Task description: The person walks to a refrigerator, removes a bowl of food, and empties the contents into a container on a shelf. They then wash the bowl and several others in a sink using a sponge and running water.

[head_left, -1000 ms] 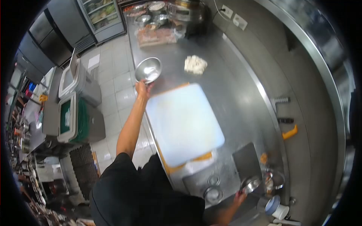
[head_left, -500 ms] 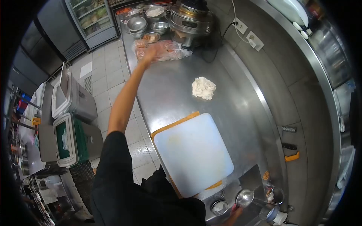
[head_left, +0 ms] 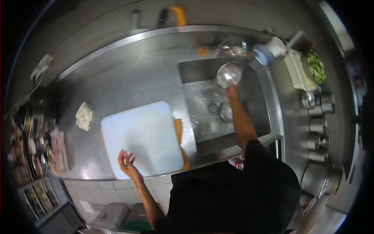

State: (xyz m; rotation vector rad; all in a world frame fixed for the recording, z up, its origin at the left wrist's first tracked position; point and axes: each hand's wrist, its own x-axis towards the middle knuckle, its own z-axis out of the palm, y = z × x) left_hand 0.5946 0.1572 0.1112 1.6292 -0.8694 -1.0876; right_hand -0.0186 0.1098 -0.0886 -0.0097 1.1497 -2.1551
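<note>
My right hand (head_left: pixel 231 89) grips the near edge of a round metal bowl (head_left: pixel 229 75) above the sink (head_left: pixel 206 87). Over the near left part of the white cutting board (head_left: pixel 142 132), my left hand (head_left: pixel 126 160) is raised with its fingers apart and slightly curled, holding nothing. The board lies on a brown board (head_left: pixel 178 132) that shows along its right edge. A crumpled white cloth (head_left: pixel 84 116) rests on the steel counter (head_left: pixel 128 84) to the left. Small metal bowls (head_left: pixel 226 111) stand in the sink.
Plastic bags of food (head_left: pixel 59 151) lie at the far left. Behind the sink are a clear bowl (head_left: pixel 232 47) and a blue-and-white container (head_left: pixel 263 55). A tray of chopped greens (head_left: pixel 315 68) and metal pots (head_left: pixel 319 179) stand on the right. Knives (head_left: pixel 163 18) hang on the wall.
The view has turned right toward the sink. My left hand has left the plastic bags and come back over the cutting board. The bowl is still in my right hand.
</note>
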